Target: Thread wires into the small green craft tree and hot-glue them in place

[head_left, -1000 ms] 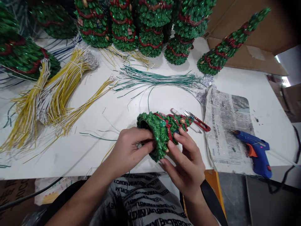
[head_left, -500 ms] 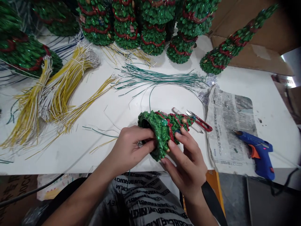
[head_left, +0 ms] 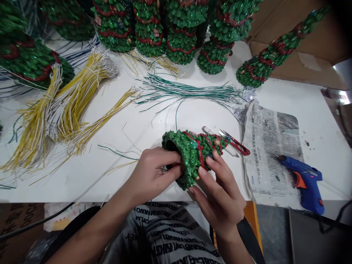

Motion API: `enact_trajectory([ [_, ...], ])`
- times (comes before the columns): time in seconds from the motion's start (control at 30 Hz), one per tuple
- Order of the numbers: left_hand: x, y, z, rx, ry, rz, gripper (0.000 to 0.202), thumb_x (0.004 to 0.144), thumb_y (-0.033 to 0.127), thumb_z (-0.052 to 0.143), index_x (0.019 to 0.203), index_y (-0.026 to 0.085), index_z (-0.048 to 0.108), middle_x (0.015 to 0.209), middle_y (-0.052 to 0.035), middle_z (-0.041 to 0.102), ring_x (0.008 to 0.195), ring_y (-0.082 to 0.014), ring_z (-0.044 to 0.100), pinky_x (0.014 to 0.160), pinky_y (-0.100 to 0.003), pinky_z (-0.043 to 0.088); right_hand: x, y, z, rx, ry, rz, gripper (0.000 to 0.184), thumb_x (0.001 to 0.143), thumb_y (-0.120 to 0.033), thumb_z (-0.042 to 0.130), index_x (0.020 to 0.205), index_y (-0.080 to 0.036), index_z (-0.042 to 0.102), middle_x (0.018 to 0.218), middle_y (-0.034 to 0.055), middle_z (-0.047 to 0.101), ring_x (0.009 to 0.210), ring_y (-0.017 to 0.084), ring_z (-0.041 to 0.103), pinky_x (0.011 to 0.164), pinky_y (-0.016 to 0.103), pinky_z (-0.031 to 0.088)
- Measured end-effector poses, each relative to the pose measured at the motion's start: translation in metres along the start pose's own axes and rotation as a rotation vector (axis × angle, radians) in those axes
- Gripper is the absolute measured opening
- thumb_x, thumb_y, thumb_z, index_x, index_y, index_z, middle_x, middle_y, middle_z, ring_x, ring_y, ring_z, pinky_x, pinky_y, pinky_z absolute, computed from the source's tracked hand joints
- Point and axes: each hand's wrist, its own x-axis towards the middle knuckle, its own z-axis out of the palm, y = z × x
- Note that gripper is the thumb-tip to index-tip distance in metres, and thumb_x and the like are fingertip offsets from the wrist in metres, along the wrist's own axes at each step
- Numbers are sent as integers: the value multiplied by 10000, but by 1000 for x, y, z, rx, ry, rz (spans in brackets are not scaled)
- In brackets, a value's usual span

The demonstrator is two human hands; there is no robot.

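A small green glitter Christmas tree [head_left: 194, 150] with red garland lies on its side over the white table's [head_left: 115, 121] front edge, its open base turned left. My left hand [head_left: 152, 174] is closed at that base, thumb and fingers pinching into the opening. My right hand [head_left: 220, 190] grips the tree's lower side from the right, fingers curled round it. Red-handled scissors [head_left: 233, 142] lie just behind the tree's tip.
A blue glue gun [head_left: 304, 181] rests on a newspaper [head_left: 268, 146] at the right. Bundles of yellow-and-white wires [head_left: 63, 106] lie left, green wires [head_left: 189, 93] in the middle. Several finished trees [head_left: 178, 33] stand along the back. Cardboard [head_left: 302, 62] sits at the far right.
The view has shifted slightly. Both hands hold the tree as before, with only small finger movements at its base.
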Motion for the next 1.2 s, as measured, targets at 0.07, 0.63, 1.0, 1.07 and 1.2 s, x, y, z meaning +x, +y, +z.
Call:
enact_trajectory([
  [0.07,0,0,-1,-21,1,-27,223,834,131,580,615,146,619,542,29,585,517,-76,506,518,-178,386,0,0,0,5,1,-3,647,756,-47,728,1358,-180,532,1373,112,565,1343,297,480,1094,549,465],
  [0.63,-1,0,-1,-70,-37,-113,169,842,161,598,697,155,684,620,9,664,609,-114,569,599,-223,441,0,0,-2,8,-24,-2,661,766,-46,723,1376,-177,505,1435,88,513,1350,309,465,1104,571,445],
  [1.0,-2,0,1,-20,5,-56,187,836,134,586,662,154,652,594,16,637,580,-92,547,566,-198,418,1,-2,-1,-16,-36,-14,658,772,-51,715,1383,-167,501,1383,120,549,1346,312,470,1084,569,469],
  [1.07,-2,0,1,-22,-7,-65,206,847,153,567,658,156,650,589,7,636,584,-105,555,577,-215,430,1,-2,0,-22,-33,-15,654,778,-57,709,1386,-174,499,1374,124,556,1346,315,471,1075,577,473],
  [1.2,-3,-1,1,-30,6,-78,194,843,164,583,663,158,657,590,12,640,576,-100,547,568,-208,427,0,-1,2,-34,-21,-19,643,784,-65,704,1382,-185,503,1362,115,565,1341,315,477,1069,586,474],
])
